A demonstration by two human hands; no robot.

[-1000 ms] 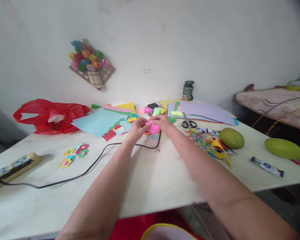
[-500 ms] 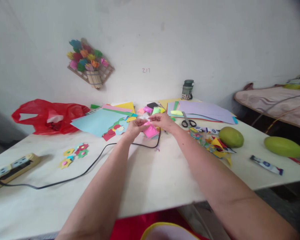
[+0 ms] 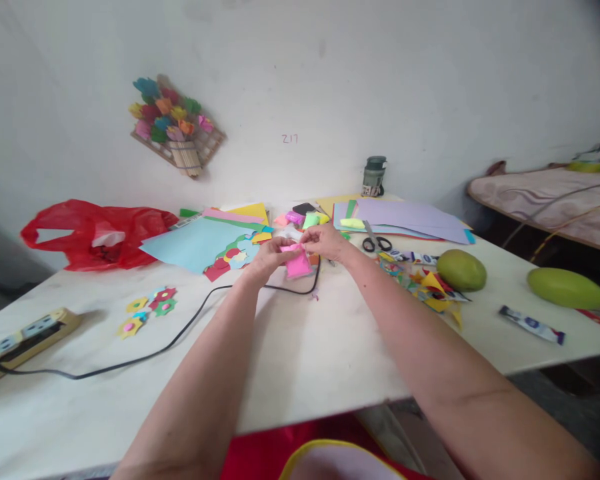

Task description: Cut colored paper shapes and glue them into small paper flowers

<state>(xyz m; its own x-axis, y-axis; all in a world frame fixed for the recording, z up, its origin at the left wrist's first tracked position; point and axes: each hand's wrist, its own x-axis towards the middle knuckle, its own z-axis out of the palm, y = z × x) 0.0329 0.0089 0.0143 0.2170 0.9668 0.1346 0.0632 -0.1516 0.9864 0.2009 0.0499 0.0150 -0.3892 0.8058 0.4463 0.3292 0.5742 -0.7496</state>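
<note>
Between my two hands hangs a small clear packet of bright pink modelling clay, above the middle of the table. My left hand pinches its upper left edge. The fingers of my right hand are closed at its upper right corner. Behind the packet lie more soft clay packets in purple and green. Left of my left hand is a cut-paper piece with a white and red flower shape. A black cable runs on the tabletop just under the packet.
Scissors, paper scraps, green mangoes and a glue tube lie on the right. Coloured sheets, a red plastic bag, paper flowers and a power strip are on the left.
The pink packet has turned to hang more upright and shows more of its face. Both hands stay closed at its top edge, with slight finger movement.
</note>
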